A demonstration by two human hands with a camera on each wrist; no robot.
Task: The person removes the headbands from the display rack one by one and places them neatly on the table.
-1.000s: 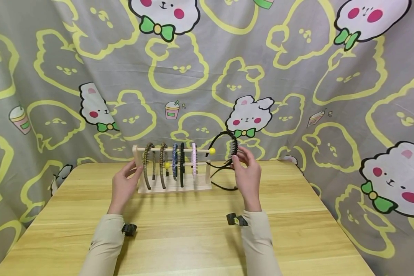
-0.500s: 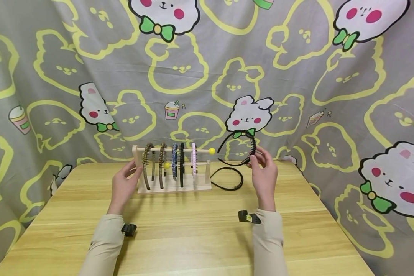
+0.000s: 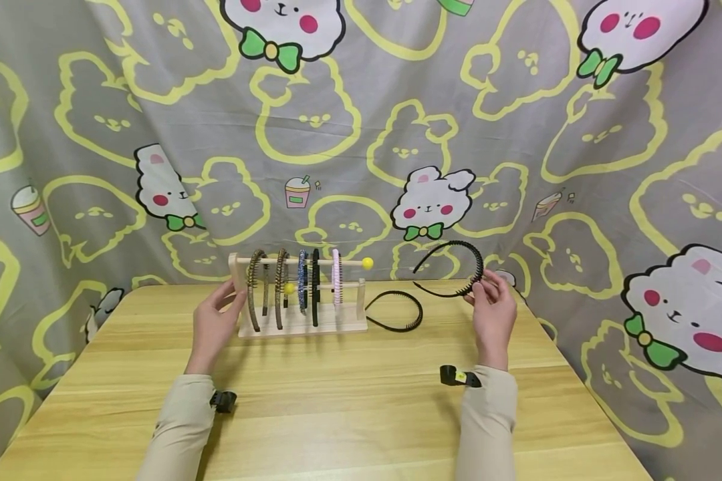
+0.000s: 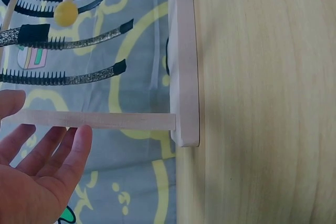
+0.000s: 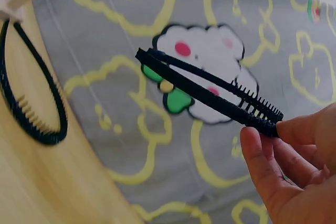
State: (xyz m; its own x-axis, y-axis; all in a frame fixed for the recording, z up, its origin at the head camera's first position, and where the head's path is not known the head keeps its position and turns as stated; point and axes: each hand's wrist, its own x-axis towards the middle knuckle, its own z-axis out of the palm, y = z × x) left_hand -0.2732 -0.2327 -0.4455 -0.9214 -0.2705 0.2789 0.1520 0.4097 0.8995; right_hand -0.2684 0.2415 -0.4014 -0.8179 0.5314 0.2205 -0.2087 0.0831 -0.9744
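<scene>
In the head view a wooden headband rack (image 3: 303, 329) stands on the table, with several toothed headbands hung on its rods. My left hand (image 3: 212, 327) holds its left upright (image 4: 131, 121), thumb on one side and fingertips on the other in the left wrist view. To the right of the rack, my right hand (image 3: 495, 310) pinches one side of a black toothed headband (image 3: 480, 264) and keeps it raised, its two tips pointing left. The right wrist view has the thumb and fingers on the toothed bend of that headband (image 5: 210, 95). A second black headband (image 3: 421, 312) lies beside the rack.
Yellow balls (image 3: 368, 264) cap the rods. Brown glittery (image 3: 254, 287), blue (image 3: 303, 280), black (image 3: 315, 294) and pink (image 3: 337, 277) headbands hang there. A grey cartoon-printed curtain (image 3: 361, 133) rises behind the wooden table (image 3: 337, 401).
My right hand has carried the black headband rightward, from near the rod's end out beyond the headband lying on the table. My left hand has stayed on the rack.
</scene>
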